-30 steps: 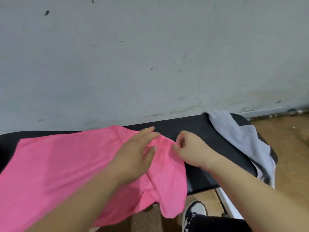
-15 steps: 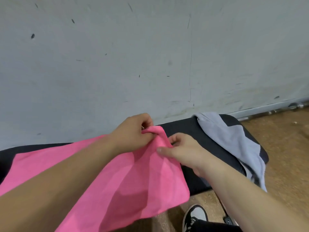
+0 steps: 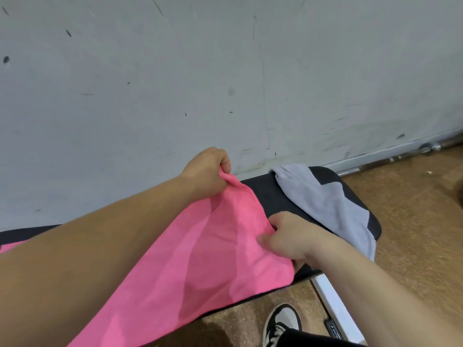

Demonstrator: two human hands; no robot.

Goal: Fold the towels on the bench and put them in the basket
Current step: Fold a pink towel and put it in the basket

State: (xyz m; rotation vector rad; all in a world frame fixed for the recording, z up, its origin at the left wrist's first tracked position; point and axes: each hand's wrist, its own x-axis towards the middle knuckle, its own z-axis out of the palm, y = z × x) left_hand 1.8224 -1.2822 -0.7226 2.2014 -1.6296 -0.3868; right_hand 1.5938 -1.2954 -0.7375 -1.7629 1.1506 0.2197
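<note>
While bunching the far corner of the pink towel point(image 3: 220, 259) in the curled left hand point(image 3: 208, 171), pinches its right edge with the right hand point(image 3: 293, 239), thumb on top. Between and below both grips, pink cloth spread over the black bench point(image 3: 268, 199). Just right of the right-hand grip, a grey towel point(image 3: 325, 204) draped over the bench end.

No text, brand or number can be read. A small dark label point(image 3: 332, 327) on the white metal frame point(image 3: 324, 289) under the black padded bench point(image 3: 270, 196) bears marks too blurred to read.
</note>
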